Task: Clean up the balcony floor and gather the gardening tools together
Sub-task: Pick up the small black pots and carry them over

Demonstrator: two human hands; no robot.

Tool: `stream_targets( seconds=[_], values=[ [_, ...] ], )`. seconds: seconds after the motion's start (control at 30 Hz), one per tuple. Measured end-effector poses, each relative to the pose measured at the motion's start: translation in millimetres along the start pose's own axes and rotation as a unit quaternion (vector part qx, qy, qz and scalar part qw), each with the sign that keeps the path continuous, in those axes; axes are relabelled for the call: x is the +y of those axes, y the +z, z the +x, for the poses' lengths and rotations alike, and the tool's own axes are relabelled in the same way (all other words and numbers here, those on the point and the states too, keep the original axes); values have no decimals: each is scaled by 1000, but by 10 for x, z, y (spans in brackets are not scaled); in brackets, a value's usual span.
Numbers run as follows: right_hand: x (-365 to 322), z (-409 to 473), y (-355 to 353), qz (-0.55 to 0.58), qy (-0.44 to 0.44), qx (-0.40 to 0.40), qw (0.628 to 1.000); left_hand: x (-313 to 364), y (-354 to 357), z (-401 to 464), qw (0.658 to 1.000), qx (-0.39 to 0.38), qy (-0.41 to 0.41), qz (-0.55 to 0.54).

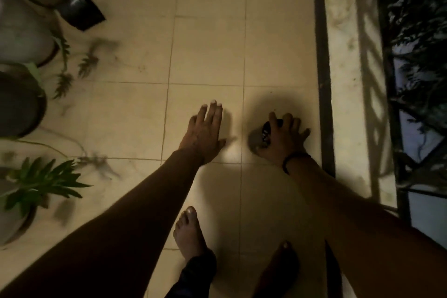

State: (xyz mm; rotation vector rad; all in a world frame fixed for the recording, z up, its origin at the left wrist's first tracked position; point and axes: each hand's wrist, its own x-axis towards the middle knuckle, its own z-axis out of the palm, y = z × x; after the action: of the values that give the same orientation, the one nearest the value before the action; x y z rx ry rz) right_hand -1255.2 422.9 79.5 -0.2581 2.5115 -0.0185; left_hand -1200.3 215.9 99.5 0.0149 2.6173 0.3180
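Dimly lit balcony: pale tiled floor (pixel 208 55), potted plants (pixel 36 184) along left edge, dark railing (pixel 396 128) at right. Left hand (pixel 205 133) reaches down, fingers straight, released, over tile. Right hand (pixel 285 140) grasps a small dark object (pixel 260 136) on the floor near the railing; identity unclear.

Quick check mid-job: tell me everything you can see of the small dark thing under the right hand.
The small dark object sits low on the tiled floor, near the dark strip along the balcony edge. It looks grey and rounded on its left, darker on top with pale flecks. Blur and shadow hide what it is. The right hand covers its right side, fingers spread and curled over it. The left hand is apart, open.
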Motion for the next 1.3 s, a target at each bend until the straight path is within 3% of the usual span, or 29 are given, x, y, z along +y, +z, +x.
stream_targets(
  seconds=[0.07,0.13,0.27,0.37,0.6,0.73,0.83,0.97,1.1,1.3],
  values=[
    [-293,-105,-390,106,1,12,994,23,-138,-137,998,-25,35,-35],
    [-627,-223,-842,196,-18,17,980,0,-345,-287,991,-4,67,-113],
    [-1274,-400,-1669,270,-56,5,961,-182,-949,-542,952,152,20,-264],
    [-1846,-558,-2215,245,-86,1,966,-437,-1500,-778,929,236,-18,-286],
    [-3203,-762,-3333,171,-208,-35,962,-1342,-2782,-1362,903,317,-111,-269],
    [-3739,-620,-3852,193,-240,-117,944,-1722,-3195,-1536,884,345,-179,-260],
    [-4106,-369,-4074,218,-252,-93,938,-2079,-3241,-1574,854,378,-235,-268],
    [-4240,20,-4092,171,-271,-61,945,-2282,-3168,-1558,796,418,-320,-298],
    [-4115,332,-4186,37,-302,-75,950,-2247,-3079,-1368,717,441,-400,-362],
    [-4104,872,-4430,-162,-386,-49,907,-2102,-3100,-1004,628,478,-452,-415]
  ],
)
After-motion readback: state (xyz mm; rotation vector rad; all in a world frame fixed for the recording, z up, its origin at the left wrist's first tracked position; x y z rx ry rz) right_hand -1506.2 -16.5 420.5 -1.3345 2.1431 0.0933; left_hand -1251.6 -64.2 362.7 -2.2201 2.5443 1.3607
